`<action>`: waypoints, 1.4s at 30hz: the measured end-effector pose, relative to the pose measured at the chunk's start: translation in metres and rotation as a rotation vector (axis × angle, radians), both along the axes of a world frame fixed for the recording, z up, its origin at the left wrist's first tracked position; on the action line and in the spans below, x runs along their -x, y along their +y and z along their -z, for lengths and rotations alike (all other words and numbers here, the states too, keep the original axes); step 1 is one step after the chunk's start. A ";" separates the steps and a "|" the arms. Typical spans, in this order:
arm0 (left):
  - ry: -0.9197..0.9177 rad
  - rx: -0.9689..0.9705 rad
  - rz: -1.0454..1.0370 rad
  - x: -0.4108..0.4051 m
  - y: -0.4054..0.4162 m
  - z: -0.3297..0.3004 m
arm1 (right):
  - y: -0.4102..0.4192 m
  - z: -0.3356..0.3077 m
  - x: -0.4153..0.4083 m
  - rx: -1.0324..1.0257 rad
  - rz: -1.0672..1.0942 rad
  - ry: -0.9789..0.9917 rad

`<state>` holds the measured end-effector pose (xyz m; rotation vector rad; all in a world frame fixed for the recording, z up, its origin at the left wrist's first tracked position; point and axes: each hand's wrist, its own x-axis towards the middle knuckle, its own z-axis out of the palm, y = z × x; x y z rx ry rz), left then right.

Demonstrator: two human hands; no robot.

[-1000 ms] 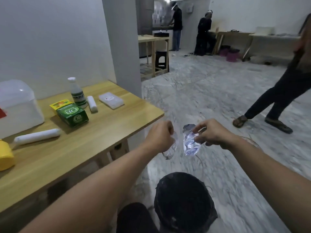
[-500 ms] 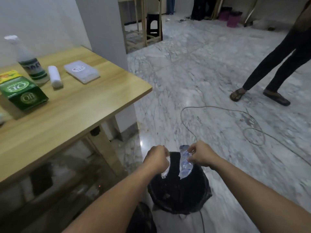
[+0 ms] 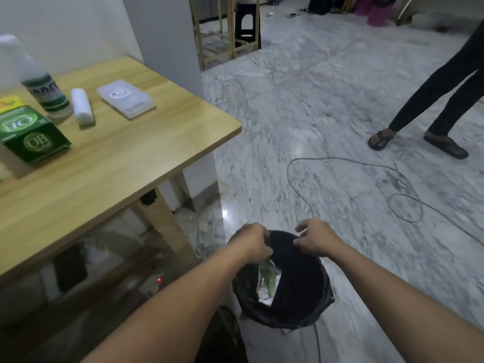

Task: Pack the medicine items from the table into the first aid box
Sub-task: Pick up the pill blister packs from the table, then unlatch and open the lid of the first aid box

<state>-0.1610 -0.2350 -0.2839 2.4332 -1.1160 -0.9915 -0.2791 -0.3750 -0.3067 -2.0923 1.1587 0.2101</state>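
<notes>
Both my hands hover over a black lined trash bin on the floor. My left hand is closed, and a clear plastic wrapper hangs right under it into the bin. My right hand is beside it over the bin's rim, fingers loosely apart and holding nothing. On the wooden table at the left lie a green box, a bottle with a green label, a white roll and a flat clear plastic case. The first aid box is out of view.
A yellow box peeks out behind the green one. A thin cable loops over the marble floor near the bin. A person's legs in sandals stand at the right. A black stool stands far back.
My hands dropped from chest height down to the bin. The wrapper piece in my right hand is gone from it. My view tilted down and the first aid box left the frame.
</notes>
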 end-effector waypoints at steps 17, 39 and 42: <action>-0.043 0.196 0.040 -0.063 0.086 -0.262 | 0.065 -0.289 -0.090 0.157 -0.487 -0.185; -0.831 0.206 -0.705 -0.220 0.404 -0.311 | 0.344 -0.298 -0.301 0.859 -1.031 -0.856; -0.822 0.238 -0.736 -0.235 0.417 -0.304 | 0.351 -0.283 -0.324 0.961 -1.109 -0.901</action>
